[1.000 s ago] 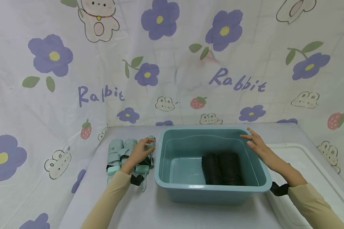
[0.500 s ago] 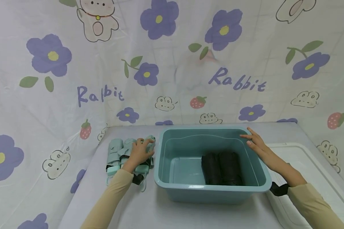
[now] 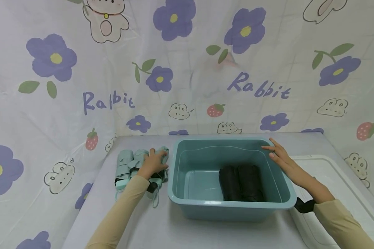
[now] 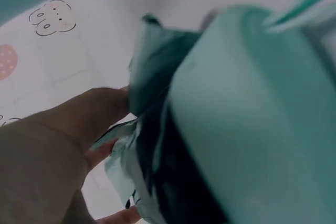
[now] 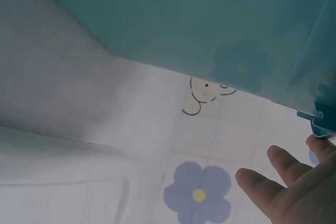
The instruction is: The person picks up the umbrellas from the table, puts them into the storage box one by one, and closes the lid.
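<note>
Three mint-green folding umbrellas lie side by side left of the bin: a left one (image 3: 124, 164), a middle one (image 3: 139, 156) and the rightmost umbrella (image 3: 156, 182), with its wrist loop toward me. My left hand (image 3: 152, 164) is over the rightmost one; the left wrist view shows thumb and fingers gripping opposite sides of this umbrella (image 4: 241, 108). Inside the blue-green plastic bin (image 3: 230, 204), two black rolled bundles (image 3: 250, 183) lie side by side at the right. My right hand (image 3: 286, 164) rests at the bin's right rim, its fingers extended and holding nothing.
A white lid (image 3: 327, 186) lies flat right of the bin, partly under my right forearm. Behind the pale table (image 3: 212, 237) hangs a white curtain (image 3: 193, 69) printed with flowers and rabbits. The bin's left half shows bare floor.
My left hand has shifted slightly right and forward over the rightmost umbrella, its fingers closing about it. The right hand and bin stay put.
</note>
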`<state>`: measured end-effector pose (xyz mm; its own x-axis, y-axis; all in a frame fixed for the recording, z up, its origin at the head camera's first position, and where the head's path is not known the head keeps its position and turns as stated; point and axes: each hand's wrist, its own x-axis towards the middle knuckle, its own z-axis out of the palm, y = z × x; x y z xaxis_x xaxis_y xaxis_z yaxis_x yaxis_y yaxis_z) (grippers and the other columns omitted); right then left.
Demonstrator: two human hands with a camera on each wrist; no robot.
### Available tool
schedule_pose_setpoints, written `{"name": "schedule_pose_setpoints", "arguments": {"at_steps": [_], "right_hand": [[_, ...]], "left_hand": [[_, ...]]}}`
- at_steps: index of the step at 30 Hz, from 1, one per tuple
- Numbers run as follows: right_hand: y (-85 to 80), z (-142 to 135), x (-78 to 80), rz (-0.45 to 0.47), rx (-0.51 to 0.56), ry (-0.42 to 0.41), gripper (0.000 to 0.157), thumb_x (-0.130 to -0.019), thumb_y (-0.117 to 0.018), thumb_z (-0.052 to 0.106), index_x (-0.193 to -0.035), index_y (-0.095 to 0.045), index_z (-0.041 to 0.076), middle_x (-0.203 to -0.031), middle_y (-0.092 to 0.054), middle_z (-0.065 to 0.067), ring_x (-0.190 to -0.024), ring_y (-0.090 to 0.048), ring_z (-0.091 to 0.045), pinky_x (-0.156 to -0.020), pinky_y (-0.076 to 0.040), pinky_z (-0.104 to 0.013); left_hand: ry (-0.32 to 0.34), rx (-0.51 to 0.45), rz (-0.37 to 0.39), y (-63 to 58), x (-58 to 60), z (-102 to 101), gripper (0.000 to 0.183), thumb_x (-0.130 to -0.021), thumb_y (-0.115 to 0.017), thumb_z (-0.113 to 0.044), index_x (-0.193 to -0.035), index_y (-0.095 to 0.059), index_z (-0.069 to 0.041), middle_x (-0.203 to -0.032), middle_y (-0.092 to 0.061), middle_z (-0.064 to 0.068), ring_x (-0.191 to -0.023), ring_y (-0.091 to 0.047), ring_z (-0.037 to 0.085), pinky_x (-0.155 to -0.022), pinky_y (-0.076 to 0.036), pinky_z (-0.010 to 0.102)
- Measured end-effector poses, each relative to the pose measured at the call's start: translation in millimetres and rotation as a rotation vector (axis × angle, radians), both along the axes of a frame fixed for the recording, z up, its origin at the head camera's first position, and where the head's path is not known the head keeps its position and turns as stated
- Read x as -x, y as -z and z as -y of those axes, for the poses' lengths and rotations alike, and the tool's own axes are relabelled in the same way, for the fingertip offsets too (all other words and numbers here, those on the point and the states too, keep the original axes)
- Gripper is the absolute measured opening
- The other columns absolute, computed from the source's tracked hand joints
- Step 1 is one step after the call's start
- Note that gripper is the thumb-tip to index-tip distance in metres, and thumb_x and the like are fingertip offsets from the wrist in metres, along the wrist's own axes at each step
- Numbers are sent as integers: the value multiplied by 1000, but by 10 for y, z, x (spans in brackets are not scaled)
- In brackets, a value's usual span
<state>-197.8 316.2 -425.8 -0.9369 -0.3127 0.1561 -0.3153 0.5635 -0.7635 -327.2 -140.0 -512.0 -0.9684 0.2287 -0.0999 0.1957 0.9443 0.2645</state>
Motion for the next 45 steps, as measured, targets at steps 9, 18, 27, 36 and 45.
{"name": "schedule_pose_setpoints", "arguments": {"at_steps": [9, 18, 27, 36, 45], "right_hand": [[14, -11, -9, 7, 9, 10, 43, -96, -29, 24, -134, -30, 5, -146, 9, -5, -130, 10, -37, -84, -4, -72], [42, -7, 1, 7, 8, 4, 43, -96, -29, 24, -134, -30, 5, -146, 9, -4, -130, 10, -37, -84, -5, -72], [14, -7, 2, 19, 6, 1, 43, -96, -29, 26, -135, -29, 7, -146, 10, -2, -130, 11, -36, -85, -5, -72], [2, 3, -1, 29, 7, 0, 43, -96, -29, 25, -135, -28, 7, -146, 10, -2, -130, 11, -36, -85, -5, -72], [1, 5, 3, 27, 7, 15, 42, -96, -30, 25, -134, -31, 7, -146, 8, -5, -130, 9, -37, -85, -5, -72]], "left_hand": [[2, 89, 67, -25, 112, -81, 48, -78, -64, -36, -122, -46, -27, -132, -22, 26, -82, -50, 39, -72, -43, 47], [-16, 93, -26, 21, 118, -77, 46, -77, -64, -36, -118, -50, -22, -126, -26, 28, -57, -44, 26, -52, -38, 36], [-37, -23, -86, 65, 134, 5, 44, -73, -67, -36, -112, -53, -22, -109, -33, 21, -56, -43, 25, -49, -36, 34], [-54, -145, -31, 22, 93, 55, 43, -74, -66, -37, -112, -50, -26, -111, -30, 19, -61, -44, 28, -51, -36, 34], [-24, -260, 4, -163, 24, 95, 45, -75, -65, -39, -114, -49, -25, -107, -28, 17, -62, -44, 26, -50, -36, 33]]}}
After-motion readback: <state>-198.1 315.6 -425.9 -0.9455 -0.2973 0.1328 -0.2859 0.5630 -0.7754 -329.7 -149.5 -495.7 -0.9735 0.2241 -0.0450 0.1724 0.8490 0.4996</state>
